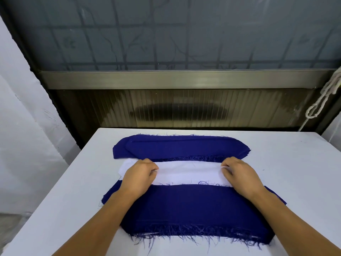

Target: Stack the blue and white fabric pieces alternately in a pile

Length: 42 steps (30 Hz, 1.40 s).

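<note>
Both hands, left hand [139, 172] & right hand [238, 172], pinch the white rectangular fabric strip [188, 171] at its ends, prob. next lifting it onto the near frayed dark-blue fabric pile [193, 209], edges aligned.

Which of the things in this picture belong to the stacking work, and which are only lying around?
Part of the job:
- white fabric piece, pinched by the left hand and the right hand
- near blue fabric pile
- far blue fabric pieces
- white table that carries them

Just around:
- white rope hanging at the right
- window frame behind the table
</note>
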Motion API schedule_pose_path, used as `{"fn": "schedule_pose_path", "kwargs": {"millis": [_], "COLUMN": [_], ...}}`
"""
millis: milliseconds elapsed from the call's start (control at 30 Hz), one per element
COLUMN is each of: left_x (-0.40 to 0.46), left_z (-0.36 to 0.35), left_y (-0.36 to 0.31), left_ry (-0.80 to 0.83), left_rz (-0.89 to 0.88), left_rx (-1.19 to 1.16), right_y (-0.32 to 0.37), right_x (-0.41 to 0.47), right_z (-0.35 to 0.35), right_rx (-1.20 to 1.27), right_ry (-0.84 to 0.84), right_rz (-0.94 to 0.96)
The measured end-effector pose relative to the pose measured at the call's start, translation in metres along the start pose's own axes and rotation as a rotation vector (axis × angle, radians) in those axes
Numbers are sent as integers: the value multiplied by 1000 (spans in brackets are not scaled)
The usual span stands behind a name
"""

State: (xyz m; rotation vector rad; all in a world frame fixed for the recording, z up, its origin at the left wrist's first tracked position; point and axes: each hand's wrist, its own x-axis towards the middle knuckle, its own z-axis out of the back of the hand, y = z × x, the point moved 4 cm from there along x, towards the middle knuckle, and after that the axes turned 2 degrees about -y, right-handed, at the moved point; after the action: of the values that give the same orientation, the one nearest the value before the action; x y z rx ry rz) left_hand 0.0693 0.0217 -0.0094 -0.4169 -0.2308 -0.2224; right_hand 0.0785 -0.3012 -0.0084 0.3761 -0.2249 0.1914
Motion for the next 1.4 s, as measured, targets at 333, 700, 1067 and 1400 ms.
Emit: {"fn": "schedule_pose_path", "kwargs": {"millis": [333, 700, 1067, 1400], "left_x": [-36, -35, -93, -113], "left_z": [94, 84, 76, 51], "left_y": [3, 10, 4, 13], "left_ry": [-25, 276, -122, -42], "left_rz": [-83, 131, -231, -318], "left_rx": [-181, -247, -222, -122], "right_y": [22, 8, 24, 15], "right_x": [-55, -49, -117, -140], "right_z": [77, 75, 69, 44], "right_rx": [183, 303, 66, 79], "right_ry": [-49, 230, -350, -354], "right_rz": [96, -160, 433, 432]}}
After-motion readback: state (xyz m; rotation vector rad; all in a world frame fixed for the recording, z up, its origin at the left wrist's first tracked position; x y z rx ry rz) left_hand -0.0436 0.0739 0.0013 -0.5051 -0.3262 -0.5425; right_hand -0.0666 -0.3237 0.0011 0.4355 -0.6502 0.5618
